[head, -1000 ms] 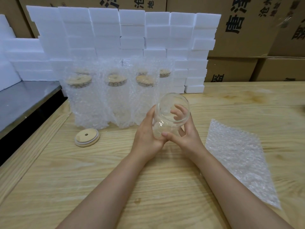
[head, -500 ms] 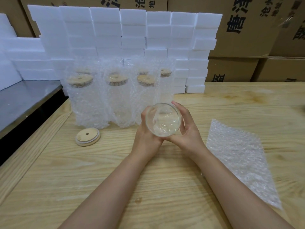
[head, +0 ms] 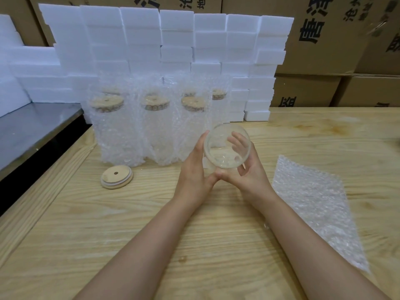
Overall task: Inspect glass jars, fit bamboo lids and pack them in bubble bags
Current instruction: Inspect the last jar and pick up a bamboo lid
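Your left grip and right grip both clasp glass jar, raised over worktop: inspection step, I judge. Packed jars behind: done. Remaining for this one: bamboo lid lies loose at left, bubble bag empty at right.

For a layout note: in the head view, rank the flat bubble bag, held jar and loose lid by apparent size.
1. bubble bag
2. jar
3. lid
Ranking jar over lid is unsure: the jar is held nearer the camera.
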A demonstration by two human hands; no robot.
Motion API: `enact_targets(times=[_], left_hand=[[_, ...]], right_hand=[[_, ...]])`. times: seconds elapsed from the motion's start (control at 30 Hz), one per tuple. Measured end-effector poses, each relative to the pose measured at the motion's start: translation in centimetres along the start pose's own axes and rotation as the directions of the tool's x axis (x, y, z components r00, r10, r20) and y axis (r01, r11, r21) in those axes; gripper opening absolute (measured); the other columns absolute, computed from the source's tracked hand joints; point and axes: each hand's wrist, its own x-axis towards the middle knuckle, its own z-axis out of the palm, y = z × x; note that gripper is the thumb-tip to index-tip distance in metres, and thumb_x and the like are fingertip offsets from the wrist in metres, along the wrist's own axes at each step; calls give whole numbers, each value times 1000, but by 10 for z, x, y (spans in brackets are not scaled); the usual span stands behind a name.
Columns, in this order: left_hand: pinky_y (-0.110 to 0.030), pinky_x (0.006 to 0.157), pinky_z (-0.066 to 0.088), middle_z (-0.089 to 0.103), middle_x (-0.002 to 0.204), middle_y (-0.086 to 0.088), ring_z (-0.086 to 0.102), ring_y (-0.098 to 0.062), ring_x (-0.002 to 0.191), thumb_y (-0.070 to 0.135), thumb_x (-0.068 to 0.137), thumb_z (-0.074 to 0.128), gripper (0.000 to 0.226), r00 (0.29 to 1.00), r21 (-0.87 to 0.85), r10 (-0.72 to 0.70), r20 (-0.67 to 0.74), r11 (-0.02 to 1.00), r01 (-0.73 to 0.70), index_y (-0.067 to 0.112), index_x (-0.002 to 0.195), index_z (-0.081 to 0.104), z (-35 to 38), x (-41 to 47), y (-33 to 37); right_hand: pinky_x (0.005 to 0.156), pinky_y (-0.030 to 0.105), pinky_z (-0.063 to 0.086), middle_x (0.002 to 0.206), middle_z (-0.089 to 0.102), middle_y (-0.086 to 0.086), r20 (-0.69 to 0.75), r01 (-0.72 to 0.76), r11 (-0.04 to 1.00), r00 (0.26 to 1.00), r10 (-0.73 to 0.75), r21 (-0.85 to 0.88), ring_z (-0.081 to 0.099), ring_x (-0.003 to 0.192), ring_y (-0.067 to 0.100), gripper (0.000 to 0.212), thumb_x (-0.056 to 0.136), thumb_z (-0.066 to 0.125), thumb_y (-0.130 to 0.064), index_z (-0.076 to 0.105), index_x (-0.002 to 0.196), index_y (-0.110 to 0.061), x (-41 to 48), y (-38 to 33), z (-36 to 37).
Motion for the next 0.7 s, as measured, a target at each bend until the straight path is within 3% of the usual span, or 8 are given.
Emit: enact_targets(times=[0.1, 0.2, 0.27, 0.37, 0.43, 0.5, 0.6, 0.7], left_hand=[[-3, 97, 30, 47, 133, 19, 47, 2, 120, 34, 75, 81, 101, 996, -5, -62, 58, 998, 62, 53, 142, 7, -1, 0, 3], [-34, 109, 36, 53, 130, 12, 50, -8, 122, 45, 71, 79, 103, 982, 50, -132, 135, 991, 127, 46, 146, 9, -6, -1, 8], [-43, 103, 41, 57, 116, 12, 57, -9, 110, 59, 69, 69, 90, 988, 126, -116, 107, 987, 102, 34, 147, 31, -17, -2, 11], [-46, 87, 43, 63, 90, 3, 60, -17, 80, 56, 77, 54, 56, 984, 319, 63, -165, 948, -7, 14, 111, 66, -38, 1, 11], [-42, 81, 35, 59, 84, -6, 58, -27, 82, 41, 78, 56, 38, 902, 439, 79, -424, 889, 128, 8, 94, 65, -52, 4, 3], [-42, 85, 31, 57, 98, -15, 53, -35, 98, 27, 76, 61, 30, 796, 456, -33, -605, 804, 381, 6, 96, 58, -63, 6, -7], [-45, 100, 26, 43, 126, -20, 39, -38, 119, 27, 72, 69, 50, 648, 393, -322, -690, 585, 709, 9, 113, 45, -78, 5, -22], [-46, 107, 24, 31, 136, -20, 32, -39, 126, 26, 72, 69, 62, 533, 351, -503, -680, 415, 839, 10, 121, 35, -87, 3, -33]], right_hand=[[99, 21, 45, 129, 51, -13, -32, -34, 999, 999, 33, -5, 49, 121, -4, 81, 64, 81, -25, 42, 133, -43, 0, -1, -3], [105, 38, 45, 121, 53, -4, -73, -85, 995, 994, 81, -57, 52, 117, 7, 74, 62, 82, -39, 44, 126, -49, 1, 1, -3], [105, 43, 44, 117, 53, 0, -89, -128, 990, 988, 123, -52, 53, 111, 13, 74, 57, 84, -51, 45, 121, -53, 2, 2, -2], [99, 39, 49, 114, 55, 5, -124, -166, 985, 979, 160, -39, 56, 100, 22, 69, 53, 79, -58, 47, 113, -60, 4, 6, -2], [89, 31, 52, 114, 55, 6, -142, -189, 981, 973, 183, -34, 58, 100, 30, 69, 48, 78, -65, 47, 109, -64, 5, 9, -3], [81, 23, 50, 115, 56, 5, -141, -203, 978, 971, 195, -39, 59, 98, 28, 67, 47, 78, -66, 46, 106, -67, 5, 11, -5], [75, 19, 46, 114, 55, 2, -130, -207, 976, 972, 197, -63, 56, 92, 16, 64, 51, 77, -62, 44, 105, -67, 5, 10, -4], [77, 19, 43, 114, 51, 0, -116, -219, 972, 971, 208, -86, 52, 93, 12, 65, 53, 76, -58, 41, 106, -65, 4, 8, -2]])
